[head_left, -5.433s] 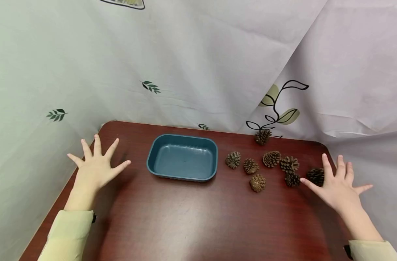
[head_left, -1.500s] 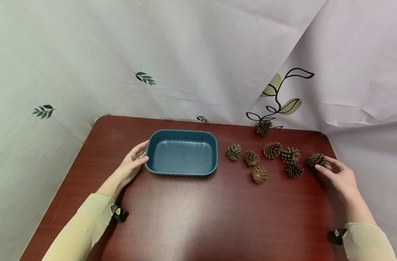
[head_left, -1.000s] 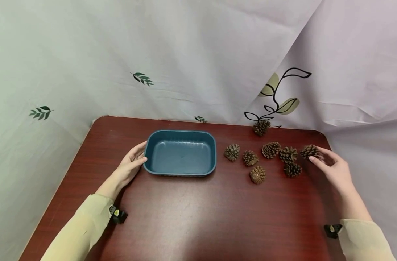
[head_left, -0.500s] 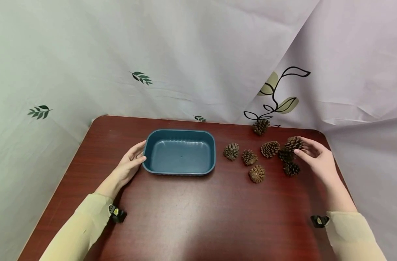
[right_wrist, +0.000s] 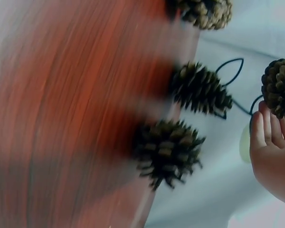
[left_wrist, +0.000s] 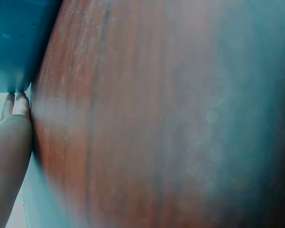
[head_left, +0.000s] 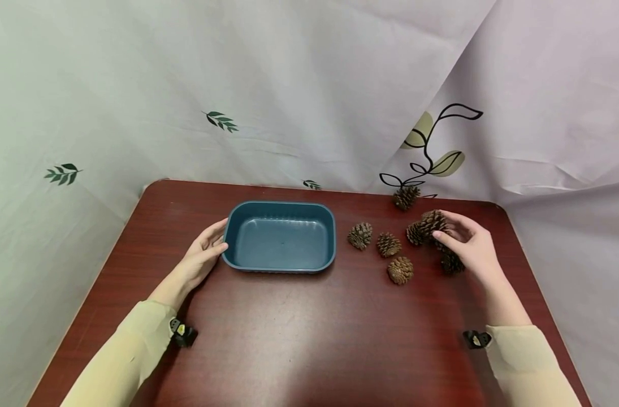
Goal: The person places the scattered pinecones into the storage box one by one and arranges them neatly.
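Note:
At the left end of an upright dark-blue plastic tray (head_left: 278,268), my left hand (head_left: 199,254) holds it, thumb at the rim and fingers along the outer wall. In the left wrist view, fingertips (left_wrist: 21,97) meet the tray's side. My right hand (head_left: 467,240) pinches a brown pine cone (head_left: 433,224) between thumb and fingers. This cone overlaps other cones in the head view, partly hiding a scaly one (head_left: 415,232) and a darker one (head_left: 451,262). In the right wrist view the held cone (right_wrist: 280,88) appears above the tabletop, apart from the cones there.
Between tray and right hand lie three cones: a greyish one (head_left: 360,236), a small brown one (head_left: 388,245) and a lighter one (head_left: 401,270). Another pine cone (head_left: 406,197) is at the back edge of the reddish-brown table (head_left: 289,333). A pale patterned cloth (head_left: 309,96) hangs behind.
My right hand has picked up the rightmost pine cone and carried it left over the others. The left hand went from spread in the air to the tray's end and has stayed there.

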`<state>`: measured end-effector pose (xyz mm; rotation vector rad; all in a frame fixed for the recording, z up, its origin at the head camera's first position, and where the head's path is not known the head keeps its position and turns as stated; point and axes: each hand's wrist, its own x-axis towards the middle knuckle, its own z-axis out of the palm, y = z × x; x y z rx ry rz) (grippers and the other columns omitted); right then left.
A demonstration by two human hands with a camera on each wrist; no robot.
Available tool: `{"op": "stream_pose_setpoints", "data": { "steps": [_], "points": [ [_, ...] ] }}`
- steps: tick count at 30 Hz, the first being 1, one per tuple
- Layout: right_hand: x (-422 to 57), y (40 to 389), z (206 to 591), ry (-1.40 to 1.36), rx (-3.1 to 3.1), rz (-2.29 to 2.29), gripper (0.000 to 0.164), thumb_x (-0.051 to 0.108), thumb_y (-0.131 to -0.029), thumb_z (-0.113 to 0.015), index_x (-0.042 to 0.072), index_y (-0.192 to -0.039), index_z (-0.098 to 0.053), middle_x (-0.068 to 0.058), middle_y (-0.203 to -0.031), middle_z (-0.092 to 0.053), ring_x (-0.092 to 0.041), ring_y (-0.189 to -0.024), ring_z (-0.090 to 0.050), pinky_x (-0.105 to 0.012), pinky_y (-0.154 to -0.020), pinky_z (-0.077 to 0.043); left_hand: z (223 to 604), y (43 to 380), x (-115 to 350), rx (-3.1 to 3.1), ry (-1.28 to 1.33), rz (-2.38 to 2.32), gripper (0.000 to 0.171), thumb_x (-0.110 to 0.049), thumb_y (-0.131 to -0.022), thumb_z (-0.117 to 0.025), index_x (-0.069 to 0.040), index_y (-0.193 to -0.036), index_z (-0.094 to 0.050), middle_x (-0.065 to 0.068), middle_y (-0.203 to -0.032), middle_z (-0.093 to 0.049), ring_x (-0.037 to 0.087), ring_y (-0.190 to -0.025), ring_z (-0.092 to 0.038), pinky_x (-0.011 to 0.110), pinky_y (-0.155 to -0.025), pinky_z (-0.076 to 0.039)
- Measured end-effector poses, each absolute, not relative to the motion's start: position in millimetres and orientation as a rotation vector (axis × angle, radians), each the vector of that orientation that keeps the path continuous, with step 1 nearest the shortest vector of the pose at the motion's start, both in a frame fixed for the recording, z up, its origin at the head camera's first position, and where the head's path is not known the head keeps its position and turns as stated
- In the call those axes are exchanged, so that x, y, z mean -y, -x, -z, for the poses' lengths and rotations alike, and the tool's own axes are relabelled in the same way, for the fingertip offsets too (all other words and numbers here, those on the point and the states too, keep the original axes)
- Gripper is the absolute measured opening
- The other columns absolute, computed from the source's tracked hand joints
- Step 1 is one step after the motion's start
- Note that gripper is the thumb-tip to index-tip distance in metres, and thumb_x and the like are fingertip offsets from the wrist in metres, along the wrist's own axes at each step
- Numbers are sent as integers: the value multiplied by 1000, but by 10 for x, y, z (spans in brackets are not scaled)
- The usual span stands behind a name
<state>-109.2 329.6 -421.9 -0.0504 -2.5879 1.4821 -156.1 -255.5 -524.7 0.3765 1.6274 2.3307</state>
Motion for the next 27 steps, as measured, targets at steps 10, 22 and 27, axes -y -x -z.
{"op": "stream_pose_setpoints", "data": {
  "steps": [10, 22, 27],
  "points": [
    [-2934, 1172, 4265, -70, 2543, -1649, 49, 1, -96, -77, 3, -143, -65, 30, -122, -65, 11, -108, -62, -4, -95, -50, 5248, 1559, 2564, -1616, -393, -2344, 57, 6, -107, -54, -15, -159, -47, -13, -151, -59, -1, -138, -54, 14, -109, -47],
    [-2513, 1255, 4355, -125, 2628, -1751, 53, 8, -99, -76, 1, -148, -59, -2, -148, -59, 10, -117, -57, -5, -101, -47, 5245, 1557, 2569, -1598, -393, -2354, 57, 7, -107, -54, -15, -159, -47, -12, -150, -59, 0, -138, -55, 14, -109, -47],
    [-2371, 1298, 4401, -181, 2618, -1794, 51, 5, -98, -76, 2, -146, -62, -7, -147, -61, 8, -117, -58, -7, -104, -47, 5249, 1563, 2572, -1606, -385, -2349, 57, 6, -107, -54, -16, -159, -47, -13, -150, -59, -1, -138, -55, 14, -109, -47]
  ]
}}
